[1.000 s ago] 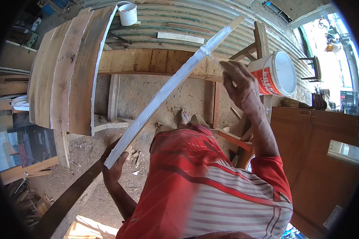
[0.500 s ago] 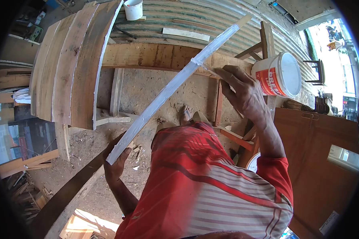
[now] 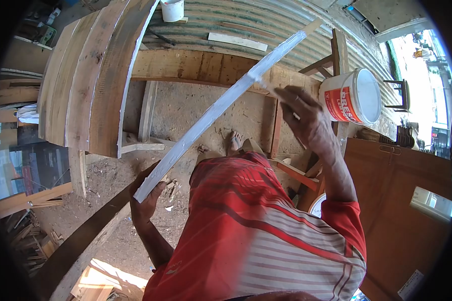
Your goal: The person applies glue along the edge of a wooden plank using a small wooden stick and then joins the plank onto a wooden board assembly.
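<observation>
Past the middle of a long, narrow wooden strip coated in white paste (image 3: 206, 123), right hand (image 3: 309, 120) pinches a thin, pale applicator (image 3: 264, 86) between thumb and fingers; it's blurred, exact shape unclear. Applicator's end meets the paste. Left hand (image 3: 146, 196) has fingers curled round the strip's near end. Strip runs diagonally up-right across the view, passing above a brown wooden beam (image 3: 191, 65); far tip is bare wood. Just beside right hand: white plastic bucket with red label (image 3: 341, 100). Further left: brown panel of wooden boards (image 3: 80, 85).
</observation>
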The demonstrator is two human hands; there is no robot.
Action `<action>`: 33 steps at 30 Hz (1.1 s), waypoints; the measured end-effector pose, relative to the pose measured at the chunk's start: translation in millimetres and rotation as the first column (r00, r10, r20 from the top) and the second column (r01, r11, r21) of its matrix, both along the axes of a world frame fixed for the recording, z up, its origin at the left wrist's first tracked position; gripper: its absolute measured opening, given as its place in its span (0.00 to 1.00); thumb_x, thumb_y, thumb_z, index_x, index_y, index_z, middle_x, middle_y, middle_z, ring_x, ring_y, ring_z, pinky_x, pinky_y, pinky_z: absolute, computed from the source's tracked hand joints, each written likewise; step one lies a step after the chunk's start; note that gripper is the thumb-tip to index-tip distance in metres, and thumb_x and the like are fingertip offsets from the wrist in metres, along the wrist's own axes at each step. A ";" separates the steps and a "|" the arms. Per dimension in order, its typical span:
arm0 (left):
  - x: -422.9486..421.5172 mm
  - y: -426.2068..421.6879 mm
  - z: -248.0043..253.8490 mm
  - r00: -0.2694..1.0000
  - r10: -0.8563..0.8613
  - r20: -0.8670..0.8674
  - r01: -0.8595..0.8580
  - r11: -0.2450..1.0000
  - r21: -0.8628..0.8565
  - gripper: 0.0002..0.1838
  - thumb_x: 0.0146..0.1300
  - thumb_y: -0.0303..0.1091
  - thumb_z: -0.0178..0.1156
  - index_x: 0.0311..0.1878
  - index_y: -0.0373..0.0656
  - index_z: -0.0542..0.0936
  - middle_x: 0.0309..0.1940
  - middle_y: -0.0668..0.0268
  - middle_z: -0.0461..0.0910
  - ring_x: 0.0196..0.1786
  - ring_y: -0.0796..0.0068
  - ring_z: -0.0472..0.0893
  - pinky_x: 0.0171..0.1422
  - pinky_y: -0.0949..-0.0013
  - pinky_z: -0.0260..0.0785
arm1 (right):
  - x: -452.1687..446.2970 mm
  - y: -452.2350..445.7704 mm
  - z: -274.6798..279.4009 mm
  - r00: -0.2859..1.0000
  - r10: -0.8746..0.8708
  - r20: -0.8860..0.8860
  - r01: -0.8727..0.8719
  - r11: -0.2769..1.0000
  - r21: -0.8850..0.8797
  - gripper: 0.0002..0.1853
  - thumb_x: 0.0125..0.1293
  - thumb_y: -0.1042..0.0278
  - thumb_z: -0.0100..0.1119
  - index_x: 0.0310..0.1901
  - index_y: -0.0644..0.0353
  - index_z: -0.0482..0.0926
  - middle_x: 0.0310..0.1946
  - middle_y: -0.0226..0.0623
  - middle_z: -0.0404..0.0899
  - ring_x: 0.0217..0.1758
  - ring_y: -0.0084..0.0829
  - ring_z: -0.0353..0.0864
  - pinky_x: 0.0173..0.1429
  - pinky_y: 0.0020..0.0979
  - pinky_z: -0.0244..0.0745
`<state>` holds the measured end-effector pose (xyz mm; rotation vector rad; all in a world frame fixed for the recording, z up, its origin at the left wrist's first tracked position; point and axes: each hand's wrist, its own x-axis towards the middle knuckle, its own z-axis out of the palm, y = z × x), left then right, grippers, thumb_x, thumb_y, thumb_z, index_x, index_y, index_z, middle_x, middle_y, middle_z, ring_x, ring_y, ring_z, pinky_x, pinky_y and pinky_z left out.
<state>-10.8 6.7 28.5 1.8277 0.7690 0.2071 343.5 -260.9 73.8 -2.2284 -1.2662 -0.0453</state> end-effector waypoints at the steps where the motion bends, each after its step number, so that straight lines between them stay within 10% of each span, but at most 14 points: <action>1: -0.2 0.1 -0.5 1.000 0.001 0.004 -0.001 1.000 0.000 0.25 0.64 0.32 0.72 0.62 0.33 0.81 0.48 0.58 0.87 0.50 0.68 0.85 0.58 0.63 0.76 | -6.8 -1.0 2.4 0.999 0.049 -0.023 -0.049 0.998 -0.025 0.20 0.66 0.75 0.66 0.60 0.52 0.83 0.52 0.39 0.84 0.45 0.43 0.89 0.45 0.40 0.86; 8: -4.7 4.4 -6.0 0.999 -0.046 0.012 0.045 0.999 0.028 0.26 0.63 0.25 0.73 0.65 0.35 0.81 0.53 0.56 0.88 0.54 0.70 0.86 0.59 0.65 0.78 | 20.3 0.0 3.5 0.979 -0.187 0.083 0.178 0.979 0.097 0.19 0.66 0.77 0.65 0.58 0.55 0.84 0.51 0.41 0.85 0.39 0.41 0.90 0.42 0.39 0.86; 15: -1.5 3.2 -3.3 1.000 -0.012 -0.014 0.012 1.000 -0.019 0.25 0.65 0.31 0.72 0.63 0.34 0.81 0.48 0.59 0.87 0.49 0.69 0.84 0.57 0.64 0.76 | -19.3 3.1 -1.1 0.989 0.093 0.113 -0.098 0.994 0.045 0.22 0.62 0.78 0.67 0.58 0.54 0.84 0.51 0.39 0.84 0.45 0.41 0.88 0.44 0.40 0.85; 33: -2.0 -5.9 -5.0 0.995 0.085 -0.058 -0.083 0.996 0.040 0.23 0.62 0.31 0.74 0.60 0.35 0.82 0.48 0.61 0.85 0.50 0.69 0.82 0.58 0.65 0.74 | 87.2 -51.4 31.5 0.921 -0.340 0.192 0.329 0.940 0.089 0.13 0.71 0.76 0.64 0.56 0.61 0.85 0.48 0.45 0.87 0.39 0.38 0.90 0.43 0.37 0.82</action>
